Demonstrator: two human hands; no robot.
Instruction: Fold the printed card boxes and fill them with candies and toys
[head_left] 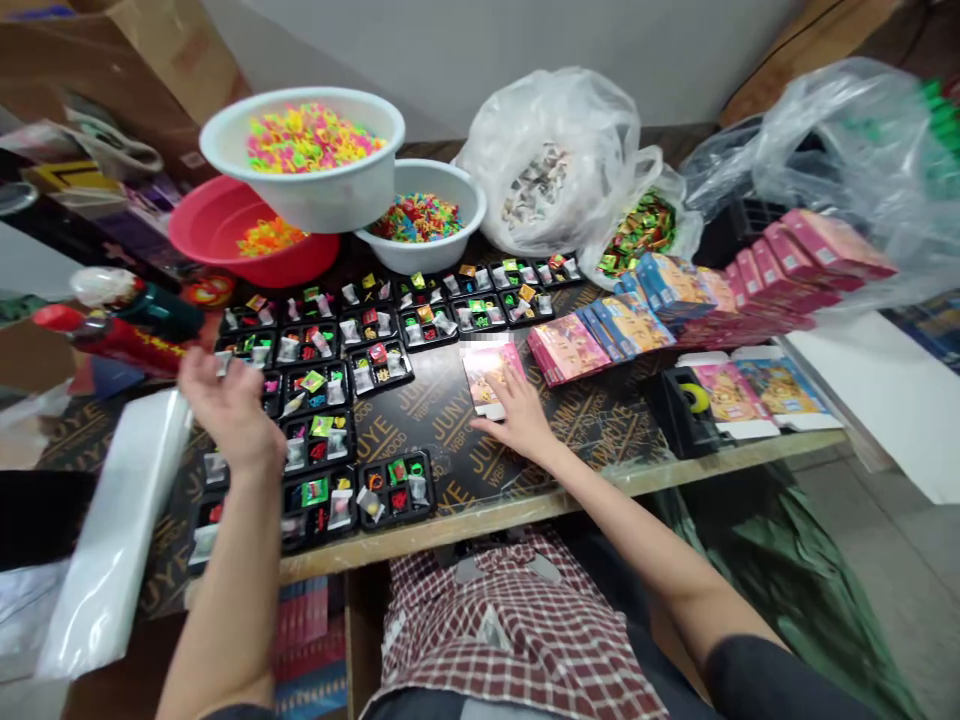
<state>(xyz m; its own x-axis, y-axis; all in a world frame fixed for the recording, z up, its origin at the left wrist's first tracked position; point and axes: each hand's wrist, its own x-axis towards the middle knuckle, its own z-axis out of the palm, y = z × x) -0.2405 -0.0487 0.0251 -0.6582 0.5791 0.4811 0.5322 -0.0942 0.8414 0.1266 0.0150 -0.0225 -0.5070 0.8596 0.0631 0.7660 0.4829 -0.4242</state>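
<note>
Pink box [477, 372] lies on the table [435, 415] beneath my right hand [523, 418], whose grip is relaxed, fingers spread across it rather than clenched. My left hand [236, 408], blurred, looks loose and empty near the filled black trays [401, 519]. I judge this step as positioning the box; lifting it would call for closing thumb and fingers around its edges.

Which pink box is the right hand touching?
The pink-and-white cardboard box under the bare right hand, leftmost on the black tabletop; its other pink boxes sit rightward.
</note>
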